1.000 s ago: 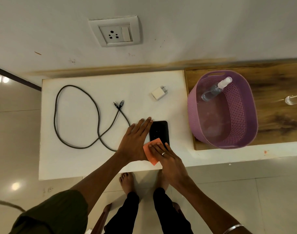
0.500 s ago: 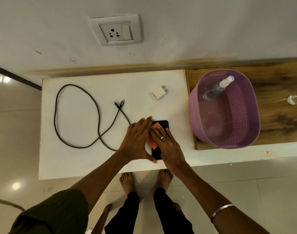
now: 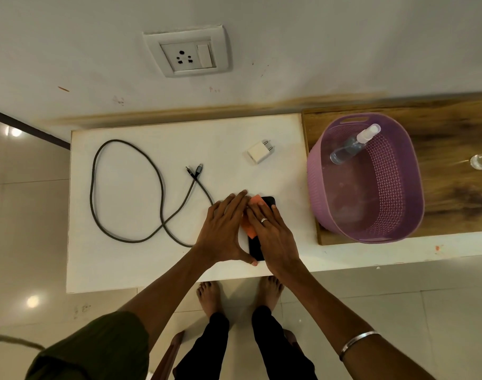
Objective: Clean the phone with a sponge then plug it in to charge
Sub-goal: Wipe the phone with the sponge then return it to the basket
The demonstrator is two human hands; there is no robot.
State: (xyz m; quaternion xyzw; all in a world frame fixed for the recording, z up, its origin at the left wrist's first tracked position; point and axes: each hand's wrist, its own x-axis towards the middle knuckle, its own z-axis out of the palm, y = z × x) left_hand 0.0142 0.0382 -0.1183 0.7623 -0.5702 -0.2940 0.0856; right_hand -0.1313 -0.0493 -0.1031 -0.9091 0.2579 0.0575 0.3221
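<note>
- Wiping is the step in hand, head view: right hand [image 3: 272,229] presses the orange sponge [image 3: 249,222] flat on the black phone [image 3: 257,246], fingers extended over it, not clenched.
- Left hand [image 3: 224,229] lies flat beside the phone, thumb at its near edge, steadying it on the white tabletop [image 3: 141,259].
- Next judged: join cable [image 3: 124,187] to adapter [image 3: 257,153], then wall socket [image 3: 186,57].

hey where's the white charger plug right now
In the head view, the white charger plug lies on the white table near its far edge, between the cable ends and the purple basket, beyond the phone.
</note>
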